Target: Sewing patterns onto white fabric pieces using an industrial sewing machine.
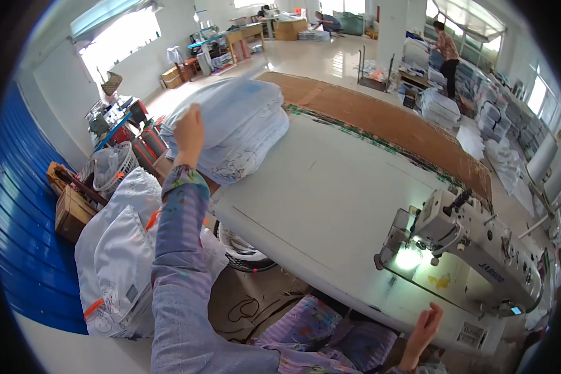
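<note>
Up at the far left corner of the white work table, the left hand rests against the near side of a stack of folded pale blue fabric. Its fingers curl onto the cloth, but the back of the hand faces the camera, so I cannot tell whether they pinch a layer or only press on it. The stack lies just beyond and to the right of those fingers, its long axis running along the table's left edge, with the rounded fold toward the table's middle.

The right hand sits low at the table's near edge, fingers loose and apart, holding nothing, just in front of the white sewing machine. It is well apart from the stack, so the left hand is far nearer.

Between stack and machine the tabletop is bare, giving broad room to drag cloth toward the needle. Left of the table, 1 heap of white bagged bundles sits below the edge, and a brown cardboard sheet borders the table's far side.
</note>
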Available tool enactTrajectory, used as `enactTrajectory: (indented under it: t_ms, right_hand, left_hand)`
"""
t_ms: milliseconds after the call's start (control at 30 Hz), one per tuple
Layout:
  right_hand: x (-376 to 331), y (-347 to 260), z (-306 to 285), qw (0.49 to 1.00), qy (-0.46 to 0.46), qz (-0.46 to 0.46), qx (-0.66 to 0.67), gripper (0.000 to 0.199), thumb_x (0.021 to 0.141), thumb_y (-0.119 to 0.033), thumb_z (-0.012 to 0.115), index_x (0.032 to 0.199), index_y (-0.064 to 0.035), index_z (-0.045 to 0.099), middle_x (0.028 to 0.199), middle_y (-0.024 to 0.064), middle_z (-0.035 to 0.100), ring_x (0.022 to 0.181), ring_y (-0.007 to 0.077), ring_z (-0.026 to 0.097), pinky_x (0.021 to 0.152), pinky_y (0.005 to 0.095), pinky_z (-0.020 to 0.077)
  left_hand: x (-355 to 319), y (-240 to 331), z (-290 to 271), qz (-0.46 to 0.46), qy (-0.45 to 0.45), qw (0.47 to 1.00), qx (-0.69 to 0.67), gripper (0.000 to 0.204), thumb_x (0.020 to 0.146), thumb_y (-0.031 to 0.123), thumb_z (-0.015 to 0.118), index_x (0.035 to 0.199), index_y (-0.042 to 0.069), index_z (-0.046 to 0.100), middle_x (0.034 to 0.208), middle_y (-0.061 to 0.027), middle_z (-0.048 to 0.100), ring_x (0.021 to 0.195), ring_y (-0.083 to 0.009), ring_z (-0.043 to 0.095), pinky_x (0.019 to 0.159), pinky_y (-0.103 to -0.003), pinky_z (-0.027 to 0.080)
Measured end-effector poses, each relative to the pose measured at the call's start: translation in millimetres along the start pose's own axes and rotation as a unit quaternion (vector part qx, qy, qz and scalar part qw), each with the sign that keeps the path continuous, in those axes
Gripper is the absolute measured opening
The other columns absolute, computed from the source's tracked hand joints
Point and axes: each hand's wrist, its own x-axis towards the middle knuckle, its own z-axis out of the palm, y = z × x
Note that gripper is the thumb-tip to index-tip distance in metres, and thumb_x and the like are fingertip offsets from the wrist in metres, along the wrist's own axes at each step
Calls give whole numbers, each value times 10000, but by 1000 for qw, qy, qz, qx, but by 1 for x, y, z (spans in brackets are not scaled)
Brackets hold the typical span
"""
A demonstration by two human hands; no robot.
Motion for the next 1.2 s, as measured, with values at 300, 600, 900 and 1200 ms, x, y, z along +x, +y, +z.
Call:
enactTrajectory:
  t_ms: [300,600,900,1200]
  right_hand:
    - [1,-74,80,956,-225,67,174,277,1026,-50,582,1279,-25,692,791,-18,639,654,47,482,585,247,409]
    - [30,-52,81,961,-275,28,-22,408,955,-97,649,1355,-19,640,747,93,590,658,143,524,634,322,472]
    - [26,-57,75,954,-300,24,-9,425,944,-79,635,1360,7,629,746,118,573,649,174,504,637,343,466]
    - [-8,-43,57,977,-215,-4,3,367,962,-106,672,1313,-2,644,993,216,709,807,298,694,768,383,552]
  left_hand:
    - [-227,246,-67,327,-253,907,-87,330,875,56,586,1203,86,601,992,-91,600,821,-258,692,657,-396,580]
    - [-315,308,-60,278,-537,714,-354,229,975,161,627,1171,50,666,968,-165,645,888,-401,663,734,-480,545]
    - [-334,320,-21,281,-347,825,-348,459,948,175,662,1391,97,569,1462,-128,538,1418,-344,457,1181,-614,302]
    - [-328,331,-6,356,-331,807,-337,426,885,32,642,1310,33,621,1393,-169,586,1331,-360,523,1107,-527,385]
